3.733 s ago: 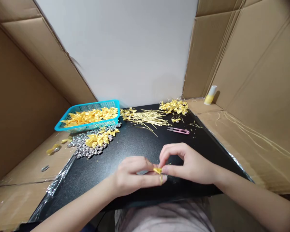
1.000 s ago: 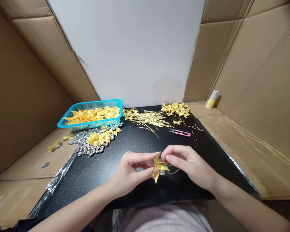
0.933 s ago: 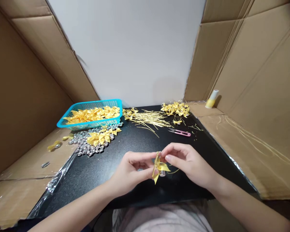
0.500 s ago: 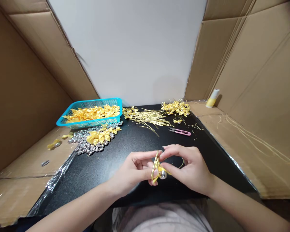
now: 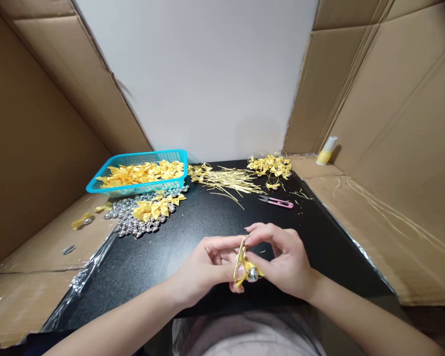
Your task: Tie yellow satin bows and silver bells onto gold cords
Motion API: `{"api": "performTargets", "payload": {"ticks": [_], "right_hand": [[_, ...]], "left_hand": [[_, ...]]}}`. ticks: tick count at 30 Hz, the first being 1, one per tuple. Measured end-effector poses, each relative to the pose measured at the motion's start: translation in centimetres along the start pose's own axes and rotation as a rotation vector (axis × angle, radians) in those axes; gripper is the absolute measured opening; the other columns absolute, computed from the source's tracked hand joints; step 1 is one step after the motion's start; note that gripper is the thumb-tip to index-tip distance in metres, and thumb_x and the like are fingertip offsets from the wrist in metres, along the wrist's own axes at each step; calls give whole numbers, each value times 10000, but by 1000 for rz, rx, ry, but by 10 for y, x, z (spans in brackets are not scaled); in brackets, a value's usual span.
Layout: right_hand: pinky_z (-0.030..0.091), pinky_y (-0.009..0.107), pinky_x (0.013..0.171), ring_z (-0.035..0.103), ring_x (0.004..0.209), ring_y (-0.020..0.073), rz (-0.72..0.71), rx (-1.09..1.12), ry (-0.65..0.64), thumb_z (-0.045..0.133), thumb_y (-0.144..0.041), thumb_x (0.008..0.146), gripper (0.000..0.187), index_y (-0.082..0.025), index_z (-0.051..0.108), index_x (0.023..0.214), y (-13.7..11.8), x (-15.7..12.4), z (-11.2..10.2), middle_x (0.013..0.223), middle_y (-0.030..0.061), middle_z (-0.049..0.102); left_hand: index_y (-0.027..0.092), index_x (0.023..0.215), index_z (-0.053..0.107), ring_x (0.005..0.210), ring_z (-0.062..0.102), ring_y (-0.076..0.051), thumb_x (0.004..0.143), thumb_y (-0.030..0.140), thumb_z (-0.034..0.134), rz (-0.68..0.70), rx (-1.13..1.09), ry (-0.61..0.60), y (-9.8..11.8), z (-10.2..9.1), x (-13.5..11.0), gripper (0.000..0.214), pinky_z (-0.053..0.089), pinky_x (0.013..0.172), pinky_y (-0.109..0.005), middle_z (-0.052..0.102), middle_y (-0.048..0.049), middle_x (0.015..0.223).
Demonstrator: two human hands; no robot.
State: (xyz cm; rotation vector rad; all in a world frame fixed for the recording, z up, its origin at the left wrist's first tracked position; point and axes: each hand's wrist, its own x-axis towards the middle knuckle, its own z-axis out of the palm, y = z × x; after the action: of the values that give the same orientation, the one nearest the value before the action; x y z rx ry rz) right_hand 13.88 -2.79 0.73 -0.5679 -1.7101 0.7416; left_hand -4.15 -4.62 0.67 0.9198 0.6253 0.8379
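Observation:
Close to the table's front edge, my left hand (image 5: 222,264) pinches a yellow ribbon bow (image 5: 248,267) with a silver bell (image 5: 252,274) on it. A gold cord (image 5: 240,257) is looped round my left fingers, which hold it taut between forefinger and thumb. From the other side, my right hand (image 5: 282,252) has its fingers closed at the bow and the top of the cord. Fingertips of both hands nearly meet there, and the cord's ends are partly hidden behind them.
A blue basket (image 5: 92,185) of yellow bows stands back left, with silver bells (image 5: 133,225) and loose bows before it. Gold cord pieces (image 5: 233,180), finished bows (image 5: 270,165) and pink thread snips (image 5: 278,201) lie ahead. A thread spool (image 5: 326,151) stands right, by the cardboard wall (image 5: 404,148).
Both hands have shifted slightly downward with the bow and bell. The loose cord loop that showed beside my right fingers is no longer visible; the cord stays round my left fingers.

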Motion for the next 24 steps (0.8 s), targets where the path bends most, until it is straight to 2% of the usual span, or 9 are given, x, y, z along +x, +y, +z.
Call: {"api": "performTargets", "payload": {"ticks": [5, 7, 9, 13, 17, 24], "right_hand": [[557, 220, 686, 678, 703, 116, 260, 193, -110, 729, -100, 719, 218, -211, 555, 787, -1, 1, -9, 742, -22, 685], [558, 222, 719, 681, 719, 111, 295, 239, -171, 739, -108, 722, 217, -207, 562, 800, -1, 1, -12, 757, -19, 696], [557, 227, 750, 687, 748, 112, 261, 219, -184, 728, -106, 738, 189, -201, 588, 821, 1, 0, -13, 785, -7, 705], [565, 233, 739, 692, 761, 120, 168, 165, -133, 690, -113, 782, 130, -194, 610, 847, 4, -3, -10, 805, 11, 702], [567, 242, 714, 698, 754, 132, 120, 140, -102, 680, -112, 788, 144, -198, 589, 857, 6, -6, -8, 800, 17, 704], [559, 295, 728, 683, 711, 140, 34, 77, -50, 664, -93, 780, 214, -225, 512, 854, 9, -10, -2, 754, 4, 709]], "left_hand": [[286, 997, 757, 533, 628, -93, 665, 130, 816, 39, 31, 31, 6, 2, -1, 372, 537, 517, -198, 727, -21, 673], [286, 989, 760, 534, 622, -90, 659, 129, 819, 42, 53, 45, 9, 2, -1, 370, 533, 526, -200, 727, -23, 669], [274, 1001, 758, 533, 621, -91, 656, 137, 822, 23, 81, 51, 10, 1, -1, 377, 530, 531, -200, 720, -23, 651], [251, 1051, 741, 530, 622, -105, 645, 166, 830, -16, 114, 35, 8, -6, 3, 424, 536, 529, -218, 711, -23, 639], [231, 1107, 715, 545, 634, -124, 655, 179, 823, -29, 116, 5, 2, -13, 6, 467, 527, 509, -222, 732, -49, 698], [221, 1045, 740, 497, 611, -102, 613, 189, 852, -71, 9, 11, -2, -12, 10, 448, 502, 479, -196, 737, -51, 681]]}}
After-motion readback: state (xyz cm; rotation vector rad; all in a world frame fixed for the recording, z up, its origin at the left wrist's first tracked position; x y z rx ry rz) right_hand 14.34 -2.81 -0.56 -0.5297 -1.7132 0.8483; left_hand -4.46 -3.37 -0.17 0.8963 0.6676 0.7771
